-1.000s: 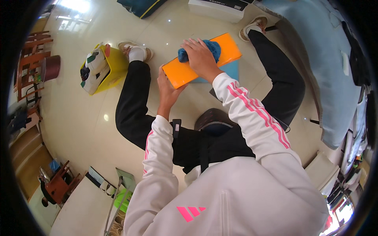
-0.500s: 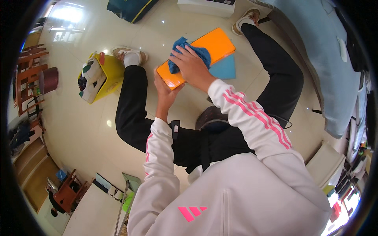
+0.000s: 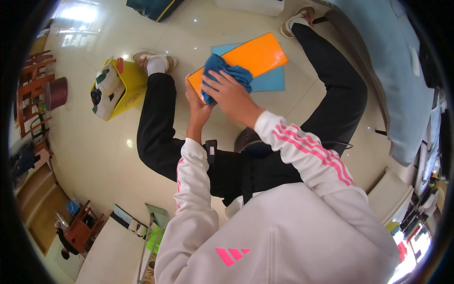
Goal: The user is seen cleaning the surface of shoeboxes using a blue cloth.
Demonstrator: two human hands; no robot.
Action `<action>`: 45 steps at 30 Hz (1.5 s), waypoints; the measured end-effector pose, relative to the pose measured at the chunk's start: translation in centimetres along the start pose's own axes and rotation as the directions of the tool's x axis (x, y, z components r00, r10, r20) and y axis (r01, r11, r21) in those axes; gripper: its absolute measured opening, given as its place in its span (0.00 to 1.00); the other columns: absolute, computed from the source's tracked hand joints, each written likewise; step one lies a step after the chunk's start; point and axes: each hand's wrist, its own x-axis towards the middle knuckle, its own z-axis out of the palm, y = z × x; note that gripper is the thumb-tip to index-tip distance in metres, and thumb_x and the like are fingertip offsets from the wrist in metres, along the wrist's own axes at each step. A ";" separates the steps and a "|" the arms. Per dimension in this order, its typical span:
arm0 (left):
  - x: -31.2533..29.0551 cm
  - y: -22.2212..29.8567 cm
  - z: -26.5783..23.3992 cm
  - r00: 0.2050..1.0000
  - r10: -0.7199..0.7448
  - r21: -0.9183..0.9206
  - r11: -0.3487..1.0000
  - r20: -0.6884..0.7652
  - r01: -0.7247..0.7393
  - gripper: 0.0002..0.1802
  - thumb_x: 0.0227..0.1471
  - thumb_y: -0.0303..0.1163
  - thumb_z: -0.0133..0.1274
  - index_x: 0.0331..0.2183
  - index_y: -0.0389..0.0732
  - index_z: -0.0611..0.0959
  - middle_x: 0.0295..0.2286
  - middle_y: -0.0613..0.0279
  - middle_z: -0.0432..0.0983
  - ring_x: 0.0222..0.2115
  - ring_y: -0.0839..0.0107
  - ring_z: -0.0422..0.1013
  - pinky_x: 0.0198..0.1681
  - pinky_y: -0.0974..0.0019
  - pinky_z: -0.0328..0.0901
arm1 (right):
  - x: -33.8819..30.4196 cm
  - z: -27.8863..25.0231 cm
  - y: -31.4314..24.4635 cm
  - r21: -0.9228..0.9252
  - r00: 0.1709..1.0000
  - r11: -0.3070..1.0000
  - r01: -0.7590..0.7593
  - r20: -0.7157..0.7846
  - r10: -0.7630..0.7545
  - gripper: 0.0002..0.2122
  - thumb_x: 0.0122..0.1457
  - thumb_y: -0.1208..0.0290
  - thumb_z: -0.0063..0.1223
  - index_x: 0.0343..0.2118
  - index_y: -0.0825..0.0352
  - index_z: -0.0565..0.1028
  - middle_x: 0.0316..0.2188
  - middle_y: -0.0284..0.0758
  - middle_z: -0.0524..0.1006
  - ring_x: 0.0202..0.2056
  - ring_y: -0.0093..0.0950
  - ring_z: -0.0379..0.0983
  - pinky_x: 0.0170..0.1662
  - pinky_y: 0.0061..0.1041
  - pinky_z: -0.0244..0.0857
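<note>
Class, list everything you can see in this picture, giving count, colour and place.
Orange box: one, orange, between the hands
Cloth: one, blue, on the box
Flat sheet: one, light blue, on the floor, partly hidden by the box
Bin: one, yellow, left, with white-and-green contents
Bag: one, dark green, top edge
Carton: one, white, top edge
Covered furniture: one, pale blue, right
Wooden furniture: count unclear, reddish-brown, far left
Edge clutter: too small to count
Shoes: two, tan, top left and right
Trousers: one pair, black, legs apart
Left hand: one, gripping the box's near end
Right hand: one, on the cloth
</note>
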 end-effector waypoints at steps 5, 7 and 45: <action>-0.3 -4.3 -0.6 0.994 0.109 -0.031 0.994 0.000 -0.109 0.64 0.42 0.22 0.73 0.72 0.41 0.50 0.64 0.44 0.59 0.62 0.46 0.59 0.66 0.49 0.57 | 5.4 1.5 -0.9 -0.012 0.998 0.999 0.050 0.039 -0.049 0.22 0.61 0.70 0.58 0.59 0.65 0.77 0.65 0.40 0.73 0.70 0.40 0.62 0.75 0.42 0.47; -0.3 -4.1 -0.3 0.996 0.071 -0.101 0.993 0.046 -0.066 0.63 0.43 0.22 0.71 0.72 0.41 0.51 0.65 0.43 0.58 0.63 0.46 0.59 0.66 0.50 0.56 | 5.1 2.6 -1.0 -0.048 0.998 0.998 0.046 0.034 -0.044 0.22 0.61 0.68 0.59 0.59 0.63 0.77 0.65 0.40 0.73 0.70 0.40 0.62 0.75 0.42 0.46; 0.7 2.0 0.2 0.990 0.138 -0.018 0.990 -0.015 -0.138 0.62 0.35 0.22 0.77 0.67 0.41 0.57 0.49 0.46 0.77 0.54 0.48 0.72 0.55 0.52 0.69 | -3.3 -4.9 5.7 0.159 0.991 0.983 -0.087 -0.088 0.101 0.13 0.58 0.76 0.51 0.45 0.66 0.80 0.45 0.41 0.82 0.54 0.43 0.74 0.59 0.44 0.63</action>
